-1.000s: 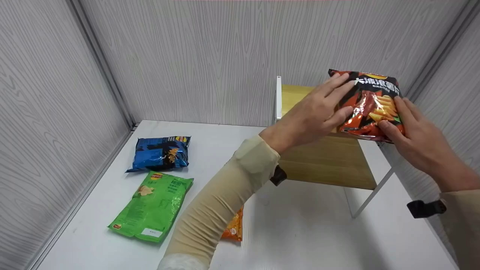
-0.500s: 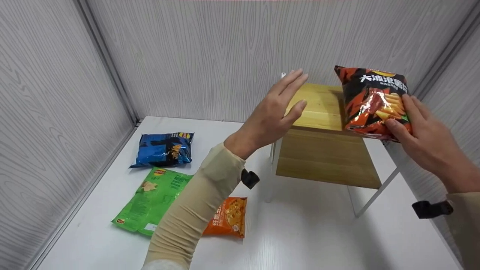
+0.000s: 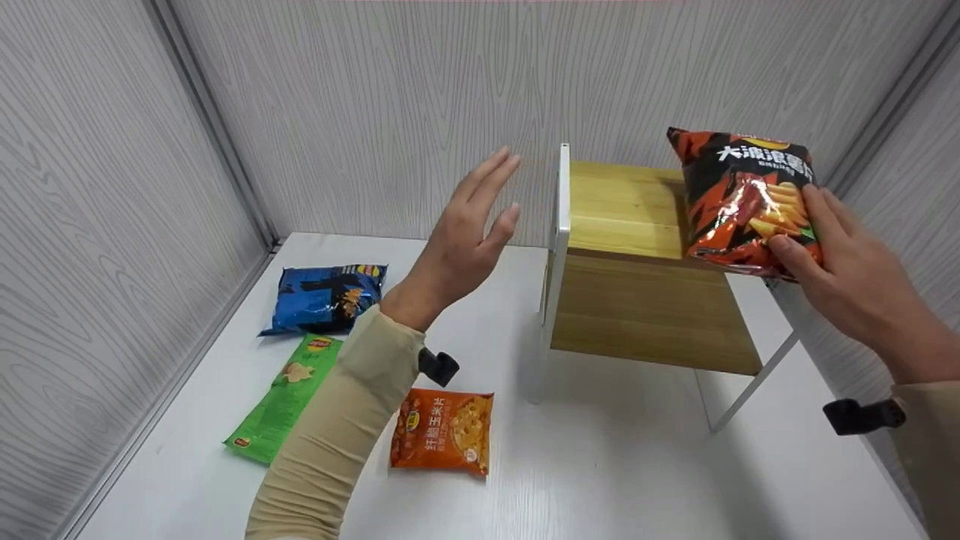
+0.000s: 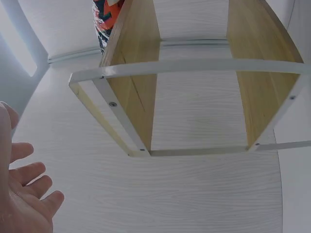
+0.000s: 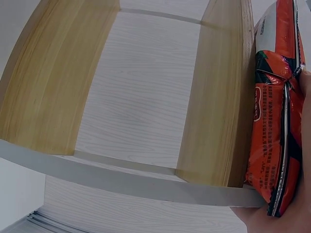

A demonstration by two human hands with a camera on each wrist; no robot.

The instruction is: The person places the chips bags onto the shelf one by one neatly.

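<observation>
A black and red chip bag [image 3: 750, 199] stands leaning back at the right end of the top board [image 3: 626, 214] of a small wooden shelf with white metal legs. My right hand [image 3: 862, 277] holds its right side, thumb on the front. In the right wrist view the bag [image 5: 272, 126] shows its seam beside the board, with part of the hand around it. My left hand [image 3: 465, 232] is in the air left of the shelf, fingers extended, touching nothing. The left wrist view shows that hand [image 4: 29, 199] apart from the shelf frame [image 4: 194, 67].
On the white table [image 3: 585, 480] lie a blue chip bag [image 3: 319, 300], a green chip bag [image 3: 289, 390] partly behind my left sleeve, and an orange corn chip bag [image 3: 442, 431]. A lower board [image 3: 652, 311] sits under the top one. Grey wood-patterned walls enclose the table.
My left hand has let go of the black and red chip bag and moved left, away from the shelf. The bag now looks more upright, the right hand still on it.
</observation>
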